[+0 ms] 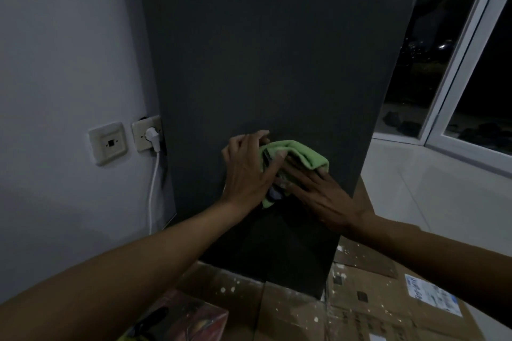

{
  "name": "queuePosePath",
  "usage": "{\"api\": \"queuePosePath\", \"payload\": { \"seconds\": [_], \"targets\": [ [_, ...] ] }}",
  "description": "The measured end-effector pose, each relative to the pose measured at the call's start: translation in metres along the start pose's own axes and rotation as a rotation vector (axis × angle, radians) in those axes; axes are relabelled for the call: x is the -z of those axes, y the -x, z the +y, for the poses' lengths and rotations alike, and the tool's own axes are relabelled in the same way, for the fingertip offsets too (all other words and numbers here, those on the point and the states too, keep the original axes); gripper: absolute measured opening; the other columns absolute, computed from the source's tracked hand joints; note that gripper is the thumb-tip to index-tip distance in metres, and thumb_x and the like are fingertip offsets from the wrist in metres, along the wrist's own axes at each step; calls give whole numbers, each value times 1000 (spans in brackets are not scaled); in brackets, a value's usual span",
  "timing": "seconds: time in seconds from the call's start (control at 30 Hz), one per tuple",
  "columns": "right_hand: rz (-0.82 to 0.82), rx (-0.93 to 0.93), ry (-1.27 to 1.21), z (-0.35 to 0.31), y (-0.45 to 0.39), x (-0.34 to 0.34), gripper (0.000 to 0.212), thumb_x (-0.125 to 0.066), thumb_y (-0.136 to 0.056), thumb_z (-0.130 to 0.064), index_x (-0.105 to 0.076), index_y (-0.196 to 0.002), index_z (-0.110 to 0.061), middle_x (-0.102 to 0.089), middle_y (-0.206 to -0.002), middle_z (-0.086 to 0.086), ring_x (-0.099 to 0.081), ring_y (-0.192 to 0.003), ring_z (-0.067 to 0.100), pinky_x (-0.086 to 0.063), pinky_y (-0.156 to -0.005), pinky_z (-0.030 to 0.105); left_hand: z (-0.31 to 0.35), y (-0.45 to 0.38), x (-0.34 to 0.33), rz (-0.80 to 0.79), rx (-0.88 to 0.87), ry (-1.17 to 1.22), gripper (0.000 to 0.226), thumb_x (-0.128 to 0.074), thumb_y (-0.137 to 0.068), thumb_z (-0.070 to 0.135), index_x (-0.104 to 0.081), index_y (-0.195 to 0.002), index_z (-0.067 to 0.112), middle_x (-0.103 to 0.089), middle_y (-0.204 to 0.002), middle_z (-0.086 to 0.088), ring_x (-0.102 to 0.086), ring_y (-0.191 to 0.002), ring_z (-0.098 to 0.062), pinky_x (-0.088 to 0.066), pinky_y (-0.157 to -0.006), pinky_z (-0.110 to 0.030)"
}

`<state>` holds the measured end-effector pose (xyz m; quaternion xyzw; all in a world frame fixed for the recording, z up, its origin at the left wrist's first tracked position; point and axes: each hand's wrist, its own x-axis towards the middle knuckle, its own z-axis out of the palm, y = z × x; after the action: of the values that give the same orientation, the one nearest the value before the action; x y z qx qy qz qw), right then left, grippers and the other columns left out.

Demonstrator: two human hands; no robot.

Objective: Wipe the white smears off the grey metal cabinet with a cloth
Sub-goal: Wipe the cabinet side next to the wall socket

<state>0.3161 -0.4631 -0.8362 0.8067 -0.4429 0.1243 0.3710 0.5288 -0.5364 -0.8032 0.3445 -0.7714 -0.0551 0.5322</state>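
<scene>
The tall dark grey metal cabinet [266, 63] fills the middle of the view, and no white smears show on it in this dim light. A bunched green cloth [300, 153] lies against its lower front face. My left hand [249, 171] grips the cloth's left side, thumb curled over the fabric and fingers wrapped round it. From the right, my right hand [322, 198] holds the cloth's lower right part against the cabinet, its fingers tucked under the fabric.
A white wall at the left carries a socket plate [108, 142] and a plugged-in white plug [151, 135] with its cable hanging down. Paint-flecked flattened cardboard [368, 302] covers the floor. A glass door with a white frame [454, 75] stands at the right.
</scene>
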Motion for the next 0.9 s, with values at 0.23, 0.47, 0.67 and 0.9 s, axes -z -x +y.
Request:
{"api": "queuePosePath", "payload": {
  "seconds": [0.23, 0.47, 0.67, 0.9],
  "targets": [
    [-77, 47, 62, -3, 9, -8, 70, -77, -88, -34, -56, -151, -13, -48, -160, 18, -37, -147, 37, -46, -113, 51, 1, 9, -11, -31, -163, -100, 40, -62, -92, 63, -69, -113, 30, -60, -109, 11, -48, -112, -16, -28, -92, -32],
    [-11, 51, 119, -9, 11, -8, 57, -48, -102, -33, -52, -155, -11, -43, -164, 15, -50, -146, 35, -43, -111, 47, 1, 9, -9, -19, -161, -98, 21, -72, -97, 38, -73, -113, 26, -63, -109, 6, -54, -110, -21, -33, -94, -39],
    [33, -33, 64, -10, 4, -22, 63, -51, -103, -32, -40, -161, -9, -29, -171, 15, -36, -156, 33, -42, -116, 49, 6, -1, -11, 50, -146, -73, 12, -68, -100, 35, -72, -108, 27, -67, -109, 11, -55, -110, -19, -31, -94, -37],
    [46, -16, 117, -10, 6, -32, 62, -58, -99, -38, -49, -155, -11, -37, -166, 13, -41, -149, 32, -37, -109, 48, -8, 3, -11, 49, -229, -109, 23, -75, -94, 41, -72, -112, 27, -66, -107, 11, -57, -106, -18, -30, -93, -32]
  ]
}}
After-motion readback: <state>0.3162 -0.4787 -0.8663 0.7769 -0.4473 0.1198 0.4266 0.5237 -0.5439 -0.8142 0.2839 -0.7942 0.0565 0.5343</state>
